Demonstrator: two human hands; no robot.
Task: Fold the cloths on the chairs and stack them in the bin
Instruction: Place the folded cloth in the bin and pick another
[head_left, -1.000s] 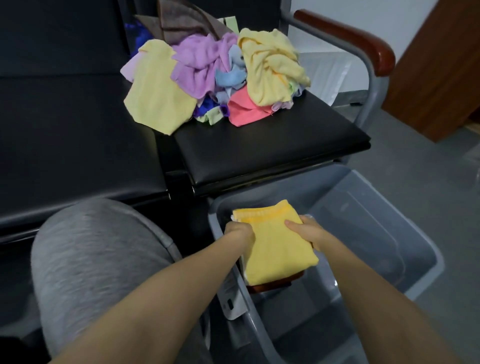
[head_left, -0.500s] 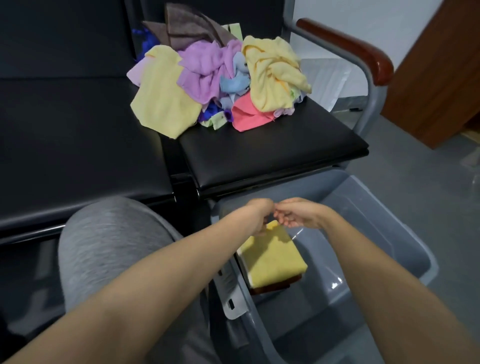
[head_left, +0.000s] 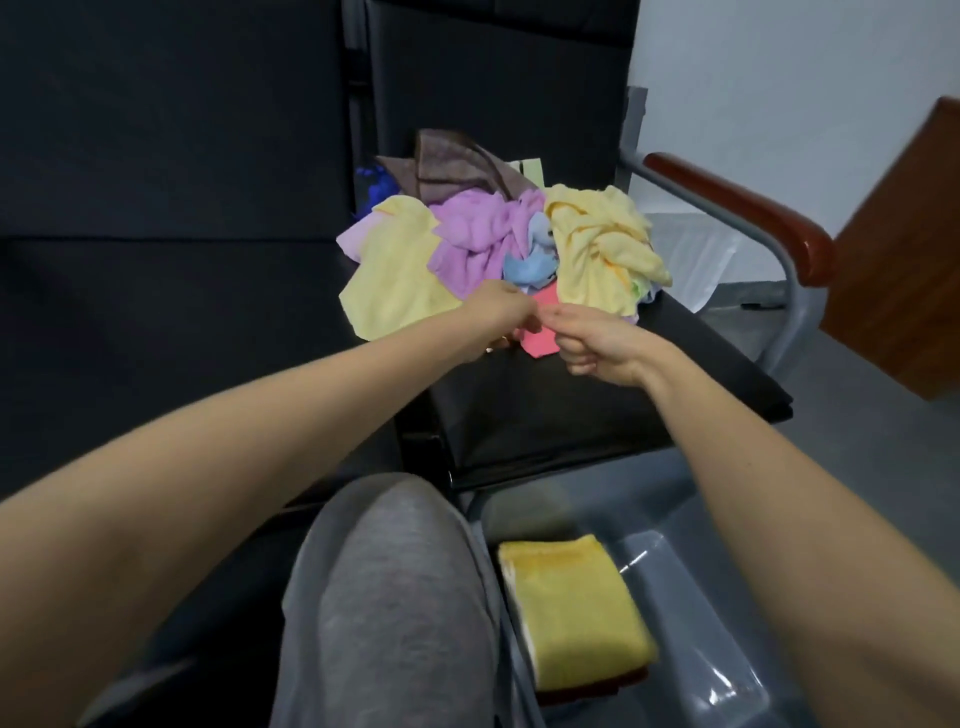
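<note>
Reaching | we have both hands at pink cloth | left hand grip unclear, nearer | right hand curled, pinching its edge

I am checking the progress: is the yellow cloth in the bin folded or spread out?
Folded. The yellow cloth lies in the bin as a compact rectangle with layered edges, on top of another, darker cloth.

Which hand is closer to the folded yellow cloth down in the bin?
Right, though not by much. The right hand is up over the chair seat, roughly above the folded yellow cloth in the bin. The left hand is farther up and to the left, at the pile.
</note>
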